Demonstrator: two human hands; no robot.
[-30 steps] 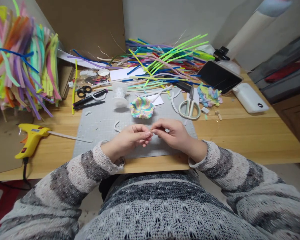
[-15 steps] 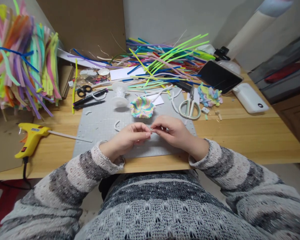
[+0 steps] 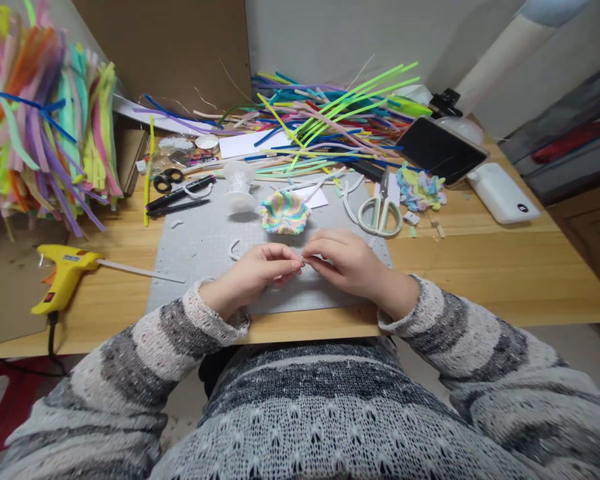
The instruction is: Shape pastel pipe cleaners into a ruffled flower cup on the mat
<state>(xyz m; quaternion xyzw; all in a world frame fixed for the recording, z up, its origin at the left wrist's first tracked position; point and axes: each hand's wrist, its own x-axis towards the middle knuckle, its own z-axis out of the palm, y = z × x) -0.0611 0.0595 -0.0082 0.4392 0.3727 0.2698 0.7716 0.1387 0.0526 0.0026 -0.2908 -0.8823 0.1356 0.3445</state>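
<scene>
Over the grey cutting mat (image 3: 200, 243), my left hand (image 3: 265, 270) and my right hand (image 3: 343, 260) meet fingertip to fingertip. Both are closed in a pinch. Whatever sits between the fingertips is too small to make out. Just beyond them stands a ruffled pastel cup shape (image 3: 284, 213) that looks made of pipe cleaners. A spool of clear thread (image 3: 241, 187) is to its left. A bent white pipe cleaner piece (image 3: 235, 250) lies near my left hand. Scissors with pale handles (image 3: 380, 217) rest past my right hand.
A yellow glue gun (image 3: 65, 273) lies at the left, its cord hanging off the table edge. Bundled pipe cleaners (image 3: 35, 120) stand behind it, and a loose pile (image 3: 325, 120) covers the back. A phone (image 3: 440, 152), a white power bank (image 3: 503, 193) and a pastel ruffled piece (image 3: 421, 188) are at right.
The fingertips stay pinched together in nearly the same spot, with only slight finger movement. The view has shifted very slightly; the objects on the table have not moved.
</scene>
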